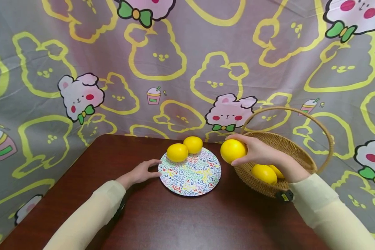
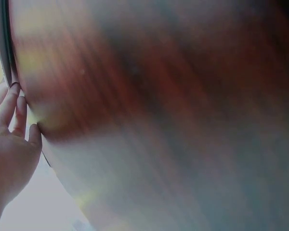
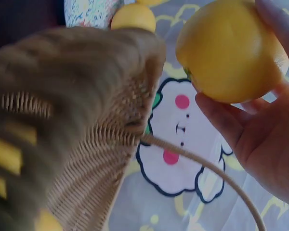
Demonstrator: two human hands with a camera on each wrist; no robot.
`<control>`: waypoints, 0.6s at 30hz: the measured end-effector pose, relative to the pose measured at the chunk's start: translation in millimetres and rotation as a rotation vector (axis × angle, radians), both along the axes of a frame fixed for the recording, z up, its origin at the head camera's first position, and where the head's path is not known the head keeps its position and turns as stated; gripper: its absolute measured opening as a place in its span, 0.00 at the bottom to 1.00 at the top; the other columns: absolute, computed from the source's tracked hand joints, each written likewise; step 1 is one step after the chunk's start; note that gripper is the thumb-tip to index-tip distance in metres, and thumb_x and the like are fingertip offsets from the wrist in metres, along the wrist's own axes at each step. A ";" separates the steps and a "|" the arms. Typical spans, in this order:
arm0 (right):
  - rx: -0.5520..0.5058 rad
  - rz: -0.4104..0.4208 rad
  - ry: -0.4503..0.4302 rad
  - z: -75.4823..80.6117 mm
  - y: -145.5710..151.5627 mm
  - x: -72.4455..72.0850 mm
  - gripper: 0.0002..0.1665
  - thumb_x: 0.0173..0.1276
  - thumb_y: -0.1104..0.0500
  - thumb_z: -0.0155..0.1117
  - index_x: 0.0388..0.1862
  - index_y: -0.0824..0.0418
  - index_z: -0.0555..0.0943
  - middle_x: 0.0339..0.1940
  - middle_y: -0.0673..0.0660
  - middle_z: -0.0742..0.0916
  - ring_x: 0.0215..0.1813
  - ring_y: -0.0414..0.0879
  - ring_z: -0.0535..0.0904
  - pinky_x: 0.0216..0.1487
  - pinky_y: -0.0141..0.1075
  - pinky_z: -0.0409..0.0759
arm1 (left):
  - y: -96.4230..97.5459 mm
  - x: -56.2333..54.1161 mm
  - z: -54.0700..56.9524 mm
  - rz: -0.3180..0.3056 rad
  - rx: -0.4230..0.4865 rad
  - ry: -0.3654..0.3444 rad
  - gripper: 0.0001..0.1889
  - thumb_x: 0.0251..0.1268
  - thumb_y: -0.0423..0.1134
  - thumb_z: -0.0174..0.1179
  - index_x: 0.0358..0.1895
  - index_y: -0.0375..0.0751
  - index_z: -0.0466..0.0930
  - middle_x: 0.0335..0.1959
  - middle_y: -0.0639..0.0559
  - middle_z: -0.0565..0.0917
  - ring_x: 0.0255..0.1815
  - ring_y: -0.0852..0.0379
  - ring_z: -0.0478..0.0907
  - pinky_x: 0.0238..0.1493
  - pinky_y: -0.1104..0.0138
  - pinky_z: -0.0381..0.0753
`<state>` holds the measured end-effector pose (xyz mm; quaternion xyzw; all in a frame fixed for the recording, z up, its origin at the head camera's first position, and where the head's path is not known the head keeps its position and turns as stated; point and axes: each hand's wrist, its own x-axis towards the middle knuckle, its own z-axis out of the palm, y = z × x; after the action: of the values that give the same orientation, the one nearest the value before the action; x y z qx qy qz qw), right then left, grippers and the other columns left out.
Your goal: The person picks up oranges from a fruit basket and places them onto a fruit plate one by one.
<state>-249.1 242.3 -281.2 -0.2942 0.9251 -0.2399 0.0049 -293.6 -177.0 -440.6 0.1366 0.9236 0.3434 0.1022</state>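
Observation:
My right hand grips a round yellow citrus fruit by its sides, above the near-left rim of a woven wicker basket. In the right wrist view the held fruit shows a small green stem spot, and thumb and fingers curve round it. Two more yellow citrus fruits rest side by side at the back of a round plate with a multicoloured pattern. At the plate's left edge, my left hand lies with relaxed fingers touching the rim and holds no fruit.
Inside the tilted basket lie further yellow fruits, partly hidden by my right forearm. Its tall handle arches over it. Everything stands on a dark brown table, with a cartoon-printed cloth hanging behind.

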 end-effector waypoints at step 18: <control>-0.052 0.111 -0.047 -24.1 -42.6 -5.4 0.43 0.50 0.50 0.80 0.65 0.55 0.71 0.53 0.52 0.80 0.44 0.49 0.76 0.44 0.43 0.76 | 1.5 1.5 0.6 0.014 -0.003 -0.007 0.32 0.64 0.49 0.65 0.69 0.44 0.68 0.68 0.40 0.70 0.69 0.43 0.63 0.68 0.48 0.60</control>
<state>-254.4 199.7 -305.3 -0.3393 0.9005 -0.2701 0.0323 -292.0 -175.6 -440.1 0.1291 0.9247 0.3430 0.1032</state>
